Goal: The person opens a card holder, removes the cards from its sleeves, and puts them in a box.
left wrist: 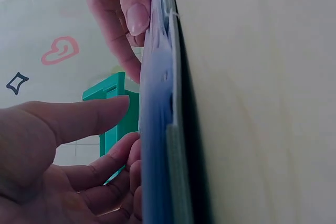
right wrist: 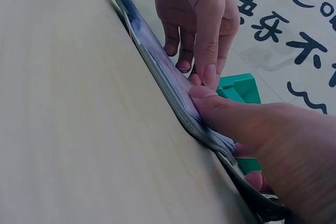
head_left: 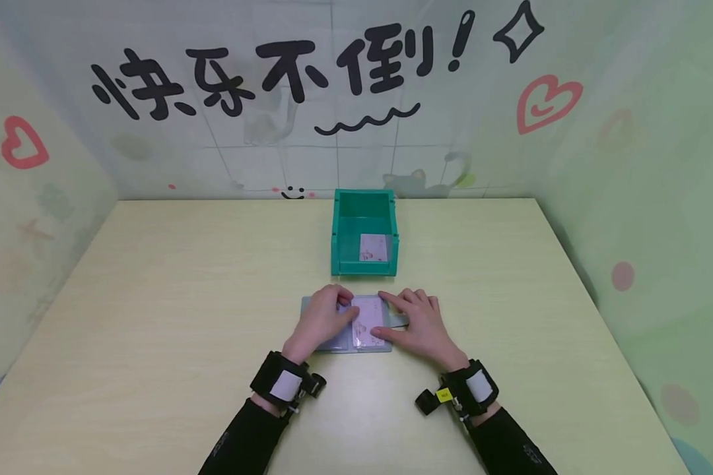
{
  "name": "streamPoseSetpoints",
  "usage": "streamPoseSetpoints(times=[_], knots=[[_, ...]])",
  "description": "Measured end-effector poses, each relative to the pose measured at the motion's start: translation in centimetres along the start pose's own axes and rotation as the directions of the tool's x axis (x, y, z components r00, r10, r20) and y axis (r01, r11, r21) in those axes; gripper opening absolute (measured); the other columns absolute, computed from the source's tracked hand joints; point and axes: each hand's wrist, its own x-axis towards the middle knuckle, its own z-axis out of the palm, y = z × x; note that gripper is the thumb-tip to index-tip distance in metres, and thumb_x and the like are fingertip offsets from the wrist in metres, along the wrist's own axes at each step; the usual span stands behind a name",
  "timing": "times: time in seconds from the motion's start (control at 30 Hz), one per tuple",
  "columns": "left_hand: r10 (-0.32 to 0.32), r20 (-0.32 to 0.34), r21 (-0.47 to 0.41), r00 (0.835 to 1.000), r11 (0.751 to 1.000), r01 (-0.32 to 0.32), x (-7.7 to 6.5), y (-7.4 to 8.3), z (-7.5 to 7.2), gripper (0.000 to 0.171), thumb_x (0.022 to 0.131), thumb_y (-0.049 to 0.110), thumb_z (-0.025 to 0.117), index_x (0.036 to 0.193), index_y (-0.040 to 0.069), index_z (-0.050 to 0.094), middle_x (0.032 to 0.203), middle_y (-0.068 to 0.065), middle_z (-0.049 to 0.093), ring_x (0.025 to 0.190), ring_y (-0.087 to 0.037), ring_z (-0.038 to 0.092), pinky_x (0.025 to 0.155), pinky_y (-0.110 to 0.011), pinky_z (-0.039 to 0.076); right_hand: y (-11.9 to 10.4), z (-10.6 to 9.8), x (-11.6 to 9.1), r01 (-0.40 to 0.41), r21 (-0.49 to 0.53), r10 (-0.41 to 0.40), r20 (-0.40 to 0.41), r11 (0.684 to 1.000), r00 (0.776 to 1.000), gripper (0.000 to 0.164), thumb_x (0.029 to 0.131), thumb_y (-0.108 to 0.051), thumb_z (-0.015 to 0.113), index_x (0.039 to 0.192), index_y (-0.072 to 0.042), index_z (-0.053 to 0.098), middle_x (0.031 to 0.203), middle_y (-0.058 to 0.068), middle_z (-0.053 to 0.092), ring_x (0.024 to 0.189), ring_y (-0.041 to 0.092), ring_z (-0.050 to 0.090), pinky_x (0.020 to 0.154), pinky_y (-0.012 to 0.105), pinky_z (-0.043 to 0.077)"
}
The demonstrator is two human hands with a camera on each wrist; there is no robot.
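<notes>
An album with a blue-grey cover and clear pages lies spread on the table. A pink-lilac card with small printed figures lies on its right-hand page, under glossy film. Over the left page is my left hand, its thumb reaching to the card's left edge and its other fingers loosely bent on the page. My right hand rests at the album's right side, thumb pressing near the card's lower right corner and index finger at its upper right corner. Seen edge-on in the right wrist view, the album is several layers thick.
Behind the album stands a green open-topped bin, with another pink-lilac card inside on its floor. A strap-like tab sticks out from the album's right edge. Printed backdrop walls border the light wooden table.
</notes>
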Motion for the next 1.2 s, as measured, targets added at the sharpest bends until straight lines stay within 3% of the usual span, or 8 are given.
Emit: streamPoseSetpoints(times=[0.23,0.4,0.77,1.2], knots=[[-0.031,-0.024,-0.026,0.999,0.999,0.030,0.5,0.0,-0.2,0.027,0.089,0.015,0.077,0.111,0.002,0.068,0.089,-0.008,0.070,0.081,-0.018,0.061,0.075,-0.030,0.050,-0.2,0.0,0.2,-0.025,0.013,0.025,0.010,1.000,1.000,0.072,0.080,-0.053,0.079,0.141,-0.020,0.060,0.090,-0.001,0.046,0.095,0.018,0.038,0.083,0.039,0.023],[-0.062,-0.038,-0.026,0.997,0.998,0.061,0.8,-0.1,-0.2,0.031,0.085,0.020,0.082,0.109,0.004,0.070,0.079,-0.005,0.071,0.075,-0.016,0.064,0.072,-0.029,0.048,-0.2,-0.1,0.1,-0.013,0.012,0.013,0.004,1.000,1.000,0.073,0.079,-0.051,0.080,0.141,-0.020,0.060,0.088,-0.001,0.046,0.094,0.019,0.038,0.083,0.038,0.023],[-0.096,0.019,-0.021,0.995,0.995,0.096,1.9,-0.3,-0.6,0.026,0.083,0.018,0.083,0.104,0.005,0.074,0.087,-0.008,0.075,0.080,-0.020,0.067,0.069,-0.028,0.046,-0.1,-0.2,0.0,-0.015,0.025,0.014,0.019,1.000,1.000,0.071,0.078,-0.049,0.082,0.140,-0.022,0.061,0.094,0.001,0.051,0.097,0.020,0.041,0.084,0.038,0.023],[-0.103,0.075,-0.073,0.992,0.991,0.109,2.3,-0.7,-1.1,0.022,0.083,0.011,0.081,0.103,0.002,0.076,0.084,-0.009,0.075,0.074,-0.018,0.066,0.066,-0.024,0.047,-0.3,-0.3,0.0,-0.014,0.017,0.013,0.034,1.000,0.999,0.071,0.079,-0.050,0.081,0.140,-0.022,0.061,0.095,0.001,0.051,0.098,0.021,0.041,0.084,0.039,0.023]])
